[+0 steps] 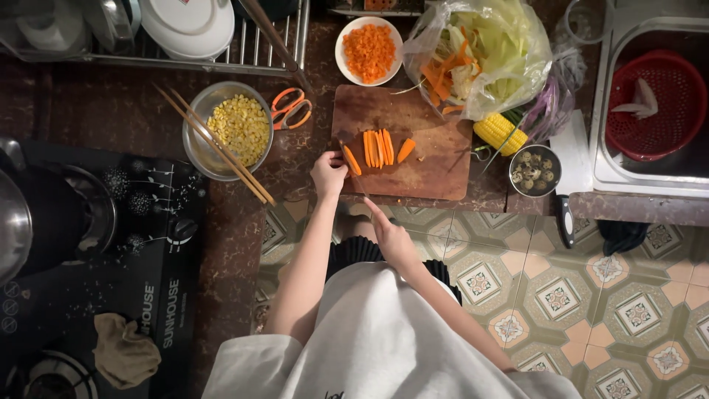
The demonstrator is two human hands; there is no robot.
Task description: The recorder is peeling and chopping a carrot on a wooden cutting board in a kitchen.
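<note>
Dark mottled bench (244, 222) above patterned floor tiles (591, 295); left hand (329, 174) curled, fingers touching carrot piece (351, 159) on wooden cutting board (413, 148); right hand (390, 235) below board edge, grip unclear.

One wooden cutting board (413, 159) carries six carrot sticks (377, 148). At its twelve o'clock sits one white bowl of diced carrot (368, 50); at nine o'clock, one steel bowl of corn kernels (235, 129), two chopsticks (214, 144), one pair of orange scissors (290, 108); at three o'clock, one corn cob (500, 133).
</note>
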